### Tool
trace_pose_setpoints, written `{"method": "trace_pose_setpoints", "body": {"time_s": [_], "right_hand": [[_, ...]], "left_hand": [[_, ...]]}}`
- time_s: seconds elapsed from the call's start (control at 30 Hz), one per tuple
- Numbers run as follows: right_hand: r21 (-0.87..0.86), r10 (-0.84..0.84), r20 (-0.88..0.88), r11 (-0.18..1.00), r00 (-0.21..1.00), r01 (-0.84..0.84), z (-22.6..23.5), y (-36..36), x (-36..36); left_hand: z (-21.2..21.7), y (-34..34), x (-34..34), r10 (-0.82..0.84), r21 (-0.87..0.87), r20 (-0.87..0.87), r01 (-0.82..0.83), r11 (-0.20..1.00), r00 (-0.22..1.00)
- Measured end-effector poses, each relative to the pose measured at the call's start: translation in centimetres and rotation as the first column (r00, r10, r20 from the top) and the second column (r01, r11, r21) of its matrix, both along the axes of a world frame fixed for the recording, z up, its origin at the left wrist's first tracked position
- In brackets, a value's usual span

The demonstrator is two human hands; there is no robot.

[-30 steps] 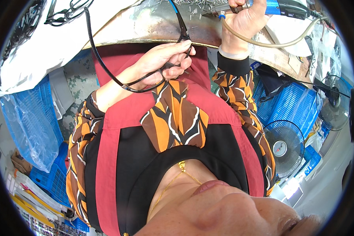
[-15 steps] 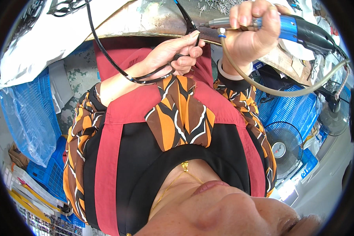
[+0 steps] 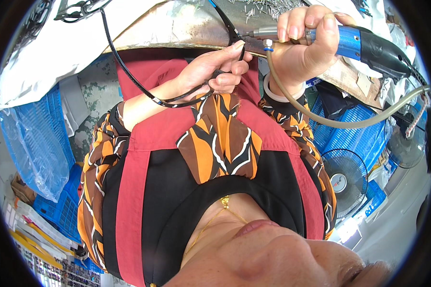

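My left hand (image 3: 214, 71) pinches a thin black cable (image 3: 129, 76) just under the edge of the metal workbench (image 3: 177, 31). The cable loops back past my wrist and up over the bench. My right hand (image 3: 301, 45) grips a blue and black pen-shaped air tool (image 3: 364, 43). Its metal tip (image 3: 252, 34) points left, close to the fingertips of my left hand and the black piece they hold. An olive hose (image 3: 340, 123) hangs from the tool in a wide curve to the right. Small metal pins (image 3: 268, 8) lie scattered on the bench top.
Blue plastic crates stand at the left (image 3: 33, 138) and at the right (image 3: 349, 131). Two fans (image 3: 342, 182) (image 3: 407, 146) stand low on the right. A white plastic sheet (image 3: 38, 57) drapes over the bench at the upper left. My orange-patterned sleeves and red apron fill the middle.
My right hand has drawn the air tool off the bench and brought it down toward my left hand. The left hand has stayed on the black cable, rising slightly.
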State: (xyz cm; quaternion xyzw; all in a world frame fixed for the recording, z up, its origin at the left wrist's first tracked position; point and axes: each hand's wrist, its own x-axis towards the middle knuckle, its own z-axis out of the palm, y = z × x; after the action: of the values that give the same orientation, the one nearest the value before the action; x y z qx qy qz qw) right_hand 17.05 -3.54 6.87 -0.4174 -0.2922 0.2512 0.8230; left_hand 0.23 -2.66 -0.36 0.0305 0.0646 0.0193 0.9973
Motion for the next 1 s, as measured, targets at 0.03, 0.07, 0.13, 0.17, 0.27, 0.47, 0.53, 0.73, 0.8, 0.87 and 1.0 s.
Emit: {"method": "trace_pose_setpoints", "body": {"time_s": [0.03,0.07,0.13,0.17,0.27,0.47,0.53,0.73,0.8,0.87,1.0], "right_hand": [[-0.004,-0.009,0.025,1.0,1.0,0.01,-0.1,0.1,0.0],[0.041,0.043,-0.015,0.998,0.999,-0.043,-0.2,0.1,-0.1],[0.12,0.141,-0.022,0.983,0.99,-0.138,-0.6,0.2,-0.4],[0.146,0.18,-0.005,0.973,0.984,-0.177,-0.8,0.4,-0.5],[0.164,0.263,0.077,0.948,0.962,-0.273,-1.5,0.8,-0.5],[0.164,0.292,-0.062,0.946,0.954,-0.279,-2.0,2.1,2.9],[0.456,0.466,-0.67,0.872,0.577,-0.175,-2.1,2.4,3.8],[0.138,0.139,-0.114,0.983,0.984,-0.123,-2.7,2.9,4.1],[0.348,0.372,-0.478,0.912,0.795,-0.217,-2.7,2.9,4.1],[0.322,0.372,-0.483,0.917,0.793,-0.234,-2.7,2.9,4.1],[0.118,0.159,-0.13,0.983,0.979,-0.144,-2.2,3.0,3.8]], "left_hand": [[0.0,0.0,0.0,-0.006,0.022,-0.032,0.006,1.0,0.999],[-0.1,0.0,-0.1,-0.006,0.03,-0.025,0.006,1.0,1.0],[-0.3,0.2,-0.1,-0.013,0.026,-0.014,0.013,1.0,1.0],[-0.4,0.3,-0.1,-0.017,0.017,-0.01,0.017,1.0,1.0],[-0.7,0.7,0.0,-0.03,-0.017,0.01,0.03,0.999,1.0],[0.5,0.7,-0.5,0.046,0.199,-0.12,-0.021,0.98,0.992],[1.2,1.3,-0.5,0.372,0.309,-0.066,-0.335,0.89,0.926],[1.3,4.2,0.2,0.764,0.712,0.582,-0.628,-0.313,0.279],[0.6,4.5,0.2,0.544,0.572,0.808,-0.527,-0.629,0.227],[0.0,4.4,-0.2,0.395,0.48,0.877,-0.529,-0.7,0.273],[-0.6,4.0,-1.4,0.305,0.486,0.87,-0.568,-0.664,0.388]]}}
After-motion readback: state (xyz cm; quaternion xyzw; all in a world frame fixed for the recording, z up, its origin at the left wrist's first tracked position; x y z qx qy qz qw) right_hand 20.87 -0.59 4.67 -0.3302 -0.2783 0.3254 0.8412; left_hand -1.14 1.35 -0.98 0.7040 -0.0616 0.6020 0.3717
